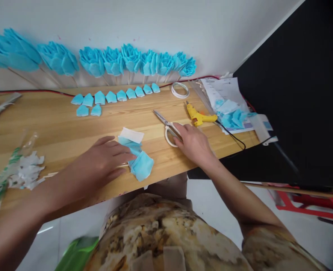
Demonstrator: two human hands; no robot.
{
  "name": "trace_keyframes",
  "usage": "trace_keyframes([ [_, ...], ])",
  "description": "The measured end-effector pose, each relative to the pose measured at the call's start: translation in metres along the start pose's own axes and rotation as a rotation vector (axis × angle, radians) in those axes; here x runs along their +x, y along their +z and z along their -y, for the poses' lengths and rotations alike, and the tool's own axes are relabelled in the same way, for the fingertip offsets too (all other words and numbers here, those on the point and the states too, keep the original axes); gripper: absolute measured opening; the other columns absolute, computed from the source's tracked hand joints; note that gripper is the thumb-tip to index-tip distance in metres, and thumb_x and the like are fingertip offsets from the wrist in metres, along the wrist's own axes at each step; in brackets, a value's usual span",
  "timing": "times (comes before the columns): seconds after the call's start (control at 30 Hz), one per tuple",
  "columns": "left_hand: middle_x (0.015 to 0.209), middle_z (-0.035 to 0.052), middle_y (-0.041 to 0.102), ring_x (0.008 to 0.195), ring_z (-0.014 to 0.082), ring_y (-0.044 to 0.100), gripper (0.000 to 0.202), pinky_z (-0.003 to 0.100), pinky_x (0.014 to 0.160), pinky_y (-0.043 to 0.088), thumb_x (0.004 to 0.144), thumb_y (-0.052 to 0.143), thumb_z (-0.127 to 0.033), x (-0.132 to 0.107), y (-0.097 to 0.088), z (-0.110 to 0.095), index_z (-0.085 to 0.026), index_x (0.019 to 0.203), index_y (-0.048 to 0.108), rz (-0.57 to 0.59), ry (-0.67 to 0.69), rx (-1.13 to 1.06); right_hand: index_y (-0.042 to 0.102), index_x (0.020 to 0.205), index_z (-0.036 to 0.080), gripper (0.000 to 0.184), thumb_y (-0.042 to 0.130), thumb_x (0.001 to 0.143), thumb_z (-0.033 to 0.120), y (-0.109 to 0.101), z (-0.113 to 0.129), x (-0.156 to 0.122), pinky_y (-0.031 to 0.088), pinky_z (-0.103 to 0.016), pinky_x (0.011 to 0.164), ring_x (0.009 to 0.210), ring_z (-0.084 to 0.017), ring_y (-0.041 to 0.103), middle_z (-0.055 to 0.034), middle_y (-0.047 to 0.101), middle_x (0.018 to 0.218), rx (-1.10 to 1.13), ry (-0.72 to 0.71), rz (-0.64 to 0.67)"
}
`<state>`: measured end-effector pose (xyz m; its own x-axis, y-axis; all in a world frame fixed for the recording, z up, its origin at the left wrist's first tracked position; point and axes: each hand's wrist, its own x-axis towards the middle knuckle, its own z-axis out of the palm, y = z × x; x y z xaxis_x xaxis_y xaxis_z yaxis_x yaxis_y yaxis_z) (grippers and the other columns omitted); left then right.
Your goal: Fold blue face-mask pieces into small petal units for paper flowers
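Observation:
My left hand (104, 160) is over the wooden table with its fingers stretched apart, beside a blue crepe-paper piece (142, 166). Its fingertips reach the edge of that piece; a thin stick (123, 165) shows just past them. Behind lie another blue piece (130, 145) and a white paper strip (132, 134). My right hand (193, 143) has its fingers on the white handles of a pair of scissors (168, 128), whose shut blades point away to the left. To the right of the scissors lies a yellow glue gun (199, 116).
Blue paper flowers (131, 58) on sticks lean along the wall. Blue cut petals (111, 97) lie in rows before them. A tape roll (180, 90) sits at the back, a blue scrap pile (232, 116) at right, white scraps (28, 169) at left. The table (99, 126) ends near my body.

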<state>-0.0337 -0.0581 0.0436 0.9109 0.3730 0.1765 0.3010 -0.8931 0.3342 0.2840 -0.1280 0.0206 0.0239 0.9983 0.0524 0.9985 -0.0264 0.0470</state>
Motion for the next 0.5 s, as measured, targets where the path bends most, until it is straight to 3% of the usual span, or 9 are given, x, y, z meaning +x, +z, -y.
trace_keyframes([
  [0.13,0.124,0.0042,0.072,0.114,0.0211,0.063,0.024,0.040,0.107,0.037,0.101,0.051,-0.022,0.005,-0.017,0.008,-0.024,0.121,0.064,-0.009,0.014,-0.015,0.052,0.142,0.027,0.050,0.056,0.093,0.039,-0.004,-0.004,-0.018,0.043,-0.033,0.062,0.081,-0.027,0.067,-0.0106,0.071,0.111,-0.071,0.166,0.056],
  [0.23,0.123,0.0044,0.072,0.110,0.0221,0.065,0.023,0.039,0.100,0.041,0.101,0.054,-0.027,0.011,-0.016,0.014,-0.025,0.121,0.064,-0.050,0.053,-0.035,0.055,0.139,0.023,0.046,0.050,0.097,0.041,-0.011,-0.020,-0.025,0.046,-0.035,0.067,0.087,-0.029,0.067,-0.0124,0.070,0.116,-0.061,0.178,0.059],
  [0.4,0.119,0.0057,0.074,0.108,0.0233,0.068,0.023,0.042,0.101,0.042,0.099,0.057,-0.024,0.019,-0.004,0.020,-0.023,0.121,0.064,-0.114,0.090,-0.030,0.057,0.137,0.014,0.043,0.037,0.101,0.028,-0.021,-0.073,-0.005,0.047,-0.039,0.088,0.109,-0.031,0.060,-0.0173,0.067,0.124,-0.135,0.156,-0.115],
  [0.5,0.112,0.0089,0.076,0.102,0.0236,0.069,0.020,0.041,0.096,0.048,0.099,0.056,-0.024,0.018,0.000,0.024,-0.019,0.115,0.067,-0.230,0.077,-0.042,0.060,0.133,0.015,0.041,0.045,0.096,0.023,-0.013,-0.104,0.015,0.045,-0.037,0.083,0.107,-0.031,0.058,-0.0158,0.068,0.120,-0.245,0.102,0.006],
])
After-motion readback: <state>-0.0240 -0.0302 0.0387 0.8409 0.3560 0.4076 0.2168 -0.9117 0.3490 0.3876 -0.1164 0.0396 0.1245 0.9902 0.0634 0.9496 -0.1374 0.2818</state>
